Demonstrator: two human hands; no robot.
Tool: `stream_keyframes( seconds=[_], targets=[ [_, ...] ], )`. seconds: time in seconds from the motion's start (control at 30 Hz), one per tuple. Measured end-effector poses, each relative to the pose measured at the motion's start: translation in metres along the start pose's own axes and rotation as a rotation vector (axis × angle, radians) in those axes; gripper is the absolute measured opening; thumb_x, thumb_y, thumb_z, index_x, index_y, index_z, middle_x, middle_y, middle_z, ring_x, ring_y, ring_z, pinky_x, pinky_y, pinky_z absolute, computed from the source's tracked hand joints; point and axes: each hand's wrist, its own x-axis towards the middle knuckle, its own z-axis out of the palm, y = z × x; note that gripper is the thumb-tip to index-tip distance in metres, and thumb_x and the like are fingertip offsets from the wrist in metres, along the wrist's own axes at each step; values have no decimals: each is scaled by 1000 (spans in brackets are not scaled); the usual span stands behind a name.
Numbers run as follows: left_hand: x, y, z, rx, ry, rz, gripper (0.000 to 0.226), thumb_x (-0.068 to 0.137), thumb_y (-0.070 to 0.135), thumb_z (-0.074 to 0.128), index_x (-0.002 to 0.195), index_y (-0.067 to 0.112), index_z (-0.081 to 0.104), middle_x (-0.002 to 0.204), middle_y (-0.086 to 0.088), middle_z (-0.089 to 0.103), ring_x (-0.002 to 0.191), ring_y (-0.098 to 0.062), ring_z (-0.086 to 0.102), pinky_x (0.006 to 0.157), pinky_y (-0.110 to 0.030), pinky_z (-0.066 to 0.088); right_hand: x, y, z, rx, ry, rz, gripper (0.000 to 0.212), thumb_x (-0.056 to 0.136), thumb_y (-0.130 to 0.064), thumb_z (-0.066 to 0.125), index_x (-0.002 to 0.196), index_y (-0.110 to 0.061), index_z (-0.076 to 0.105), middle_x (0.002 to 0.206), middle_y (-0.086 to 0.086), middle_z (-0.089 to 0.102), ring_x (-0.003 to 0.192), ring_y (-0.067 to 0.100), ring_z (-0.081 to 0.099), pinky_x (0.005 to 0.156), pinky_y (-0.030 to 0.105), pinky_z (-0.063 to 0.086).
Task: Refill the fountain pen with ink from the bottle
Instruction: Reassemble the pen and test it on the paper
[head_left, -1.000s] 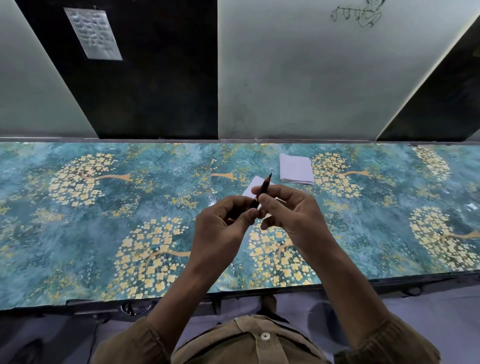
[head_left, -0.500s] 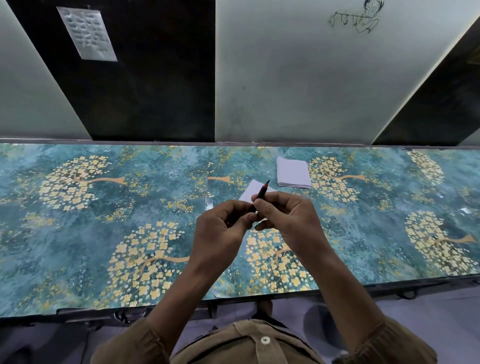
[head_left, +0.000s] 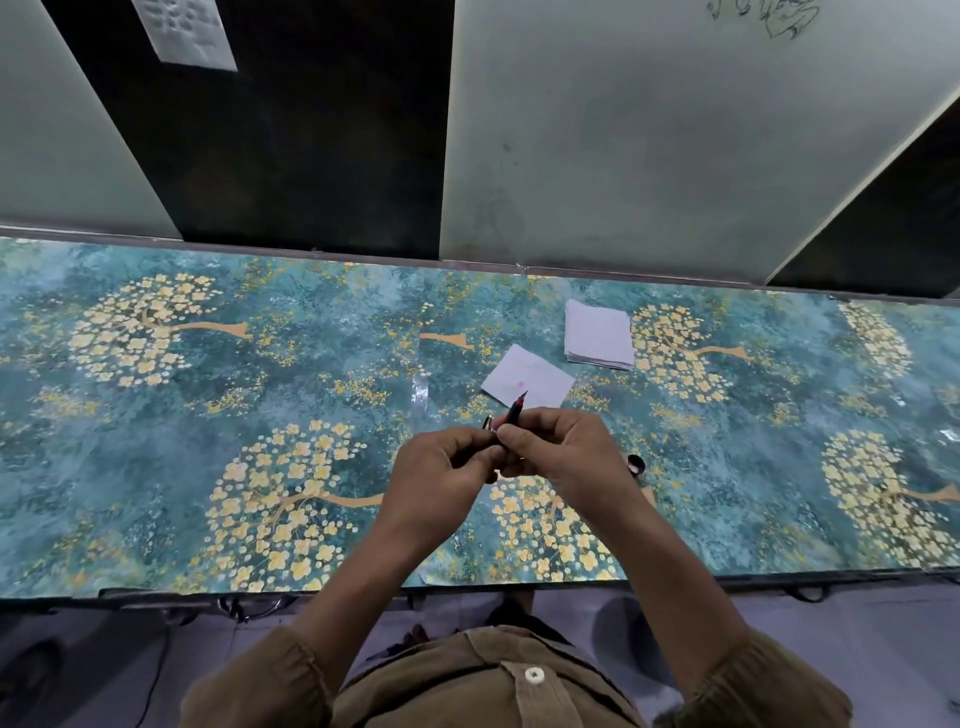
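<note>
Teal and gold tree patterning covers the surface (head_left: 156, 467), which runs the full width of the view below a pale wall. Nearest, both hands meet just above it: the left hand (head_left: 436, 478) curls its fingers round what looks like the pen's barrel (head_left: 488, 423), only its metal-ringed end showing, while the right hand (head_left: 563, 452) pinches the nib section (head_left: 514, 413), red-tipped point aimed away. Just right of the right wrist a small dark round object (head_left: 636, 464) peeks out, possibly the ink bottle or its cap; too much is covered to tell. Beyond the nib lies a loose tissue (head_left: 527, 382) with a faint pink spot, then a tissue stack (head_left: 597, 335). A wet nib held over bare covering could drip, and an elbow swing might knock the half-hidden object. Whether the two pen parts are joined is hidden by the fingers.
</note>
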Motion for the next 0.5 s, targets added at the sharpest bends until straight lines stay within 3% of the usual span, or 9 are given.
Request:
stream_keyframes(
  seconds=[0.2, 0.4, 0.5],
  targets=[
    [5, -10, 5, 93, 24, -21, 11, 89, 15, 72, 93, 21, 81, 65, 12, 71, 55, 1, 61, 52, -14, 44, 5, 22, 2, -17, 72, 31, 8, 90, -8, 70, 94, -5, 77, 73, 15, 73, 65, 19, 68, 69, 35, 62],
    [8, -29, 12, 187, -51, -105, 11, 91, 18, 69, 90, 23, 79, 66, 14, 68, 55, 5, 58, 53, -10, 41, 13, 54, -2, 59, 43, 185, 11, 89, -9, 72, 95, -2, 76, 76, 11, 72, 69, 17, 68, 66, 33, 59],
    [9, -40, 10, 185, 5, -186, 9, 92, 23, 68, 91, 25, 76, 72, 11, 71, 65, -2, 65, 62, -25, 52, 26, 65, -6, 102, -19, 274, 17, 87, -11, 75, 102, -3, 72, 80, 9, 71, 72, 16, 68, 67, 35, 58]
  ],
)
